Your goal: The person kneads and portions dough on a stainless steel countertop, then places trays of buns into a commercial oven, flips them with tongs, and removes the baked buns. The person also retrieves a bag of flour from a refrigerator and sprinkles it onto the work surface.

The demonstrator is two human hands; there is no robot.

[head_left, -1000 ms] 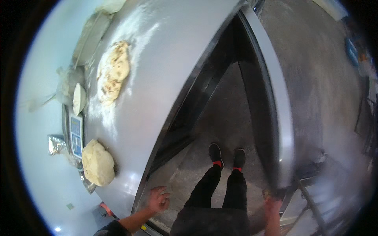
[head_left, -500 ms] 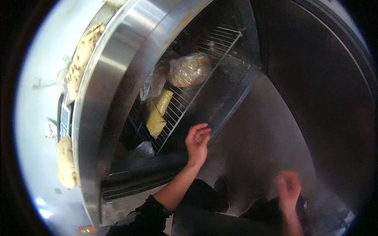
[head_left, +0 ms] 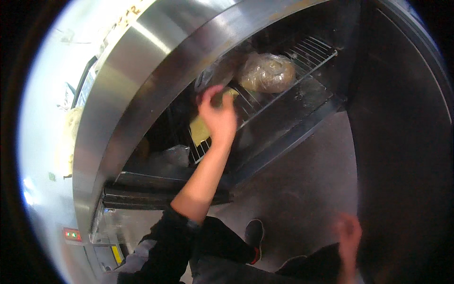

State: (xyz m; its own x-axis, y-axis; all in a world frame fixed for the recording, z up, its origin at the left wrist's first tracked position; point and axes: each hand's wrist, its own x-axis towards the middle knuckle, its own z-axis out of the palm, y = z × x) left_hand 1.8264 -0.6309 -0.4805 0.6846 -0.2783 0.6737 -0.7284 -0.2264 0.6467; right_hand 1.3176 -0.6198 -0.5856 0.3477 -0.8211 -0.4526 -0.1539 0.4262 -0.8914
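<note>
My left hand [head_left: 218,114] reaches over a wire shelf [head_left: 255,112] inside a dark, open steel-fronted cabinet. Its thumb and fingers are apart in a curved shape, with nothing seen held between them. Directly beneath it lies a yellow packet [head_left: 199,130], partly covered by the hand; whether they touch I cannot tell. Beside the packet, farther right, sits a clear plastic bag [head_left: 267,73] with something brownish and rounded inside. Low at the right, my right hand [head_left: 349,232] hangs over the floor, away from the shelf, its fingers smeared by motion.
The cabinet's steel edge [head_left: 137,71] curves across the upper left. Its dark open door [head_left: 402,142] stands at the right. Another clear bag [head_left: 177,155] lies near the shelf's left end. A pale, dough-like piece [head_left: 72,137] rests on the counter. My shoe [head_left: 254,234] is on the floor.
My left hand has moved up and left, from in front of the shelf to over the yellow packet. The view has shifted, and my right hand stays low at the right.
</note>
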